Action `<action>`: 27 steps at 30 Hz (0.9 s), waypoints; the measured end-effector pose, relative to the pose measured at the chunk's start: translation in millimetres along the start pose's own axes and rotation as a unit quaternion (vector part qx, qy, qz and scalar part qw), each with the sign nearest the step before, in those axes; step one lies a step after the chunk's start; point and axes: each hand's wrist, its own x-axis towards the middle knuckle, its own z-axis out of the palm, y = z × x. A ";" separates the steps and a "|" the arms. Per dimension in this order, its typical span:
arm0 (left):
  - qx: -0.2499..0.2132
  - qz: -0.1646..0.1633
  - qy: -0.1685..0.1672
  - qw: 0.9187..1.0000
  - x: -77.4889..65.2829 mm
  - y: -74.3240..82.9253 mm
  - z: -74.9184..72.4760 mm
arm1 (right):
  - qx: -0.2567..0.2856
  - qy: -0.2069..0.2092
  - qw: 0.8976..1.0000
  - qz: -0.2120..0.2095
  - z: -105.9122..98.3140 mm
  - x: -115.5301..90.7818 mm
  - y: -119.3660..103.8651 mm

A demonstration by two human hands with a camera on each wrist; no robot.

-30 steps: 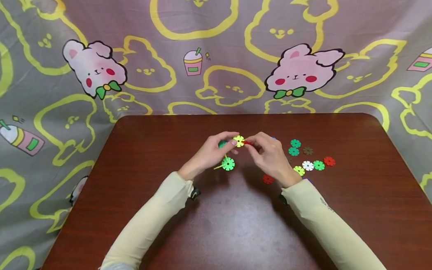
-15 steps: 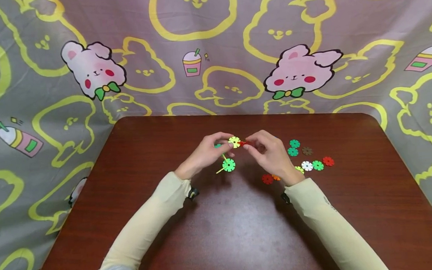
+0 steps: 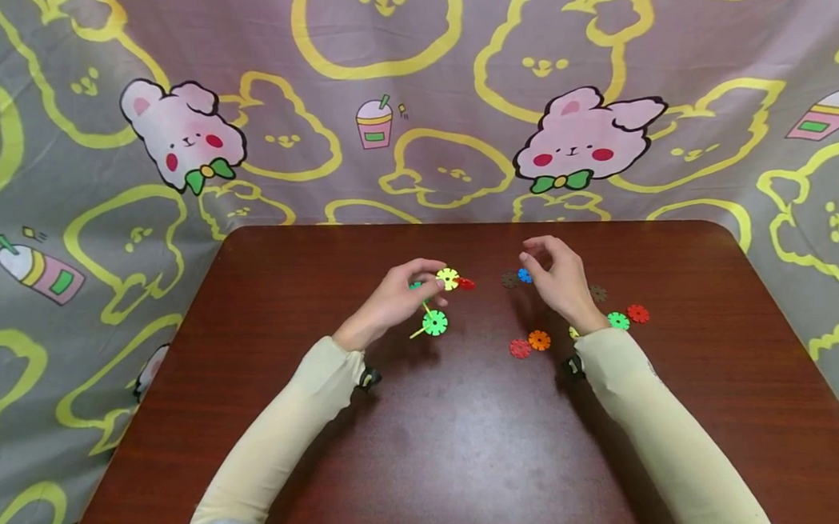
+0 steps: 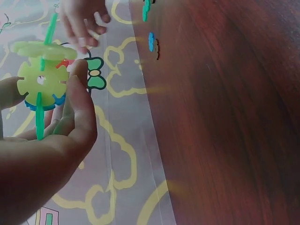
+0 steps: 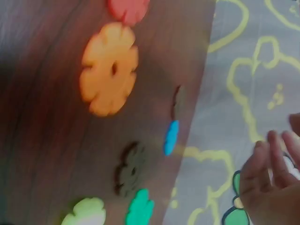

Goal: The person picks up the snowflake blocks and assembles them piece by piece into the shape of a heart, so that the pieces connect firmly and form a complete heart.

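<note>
My left hand [image 3: 382,298] pinches a cluster of slotted snowflake discs above the table, its thumb and fingers on a yellow disc [image 3: 448,279]. A red disc [image 3: 466,284] juts from the cluster's right side, and a light green disc [image 3: 434,323] hangs below. The left wrist view also shows a blue disc [image 4: 40,107] behind the yellow one, partly hidden by fingers. Away to the right, my right hand [image 3: 563,284] has nothing in its loosely bent fingers. It is nearest a loose blue disc [image 3: 524,275], which it partly overlaps in the head view.
Loose discs lie on the brown table [image 3: 489,450]: an orange disc [image 3: 539,340] beside a red-pink disc [image 3: 519,349], a dark brown disc [image 3: 510,280] by the blue one. A green disc [image 3: 617,321] and a red disc [image 3: 637,313] lie farther right. Patterned cloth [image 3: 449,164] surrounds the table.
My right hand has let go of the red disc, which stays on the cluster, and has moved right toward the loose discs. My left hand has shifted slightly left with the cluster.
</note>
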 end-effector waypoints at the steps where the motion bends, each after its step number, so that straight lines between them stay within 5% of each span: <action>1: 0.000 -0.001 0.000 1.000 -0.2 -0.5 -0.2 | -0.013 -0.017 1.000 0.009 -0.7 1.0 3.6; 11: -0.002 -0.008 -0.006 1.000 -0.8 -1.9 1.3 | -0.156 -0.194 0.968 0.041 5.4 6.0 24.3; 18: -0.004 -0.001 -0.010 1.000 0.7 -1.2 4.3 | -0.226 -0.234 0.945 0.044 18.7 9.9 18.3; 27: -0.002 0.001 -0.015 1.000 1.5 -3.1 5.2 | -0.237 -0.243 0.939 0.060 26.6 10.8 14.8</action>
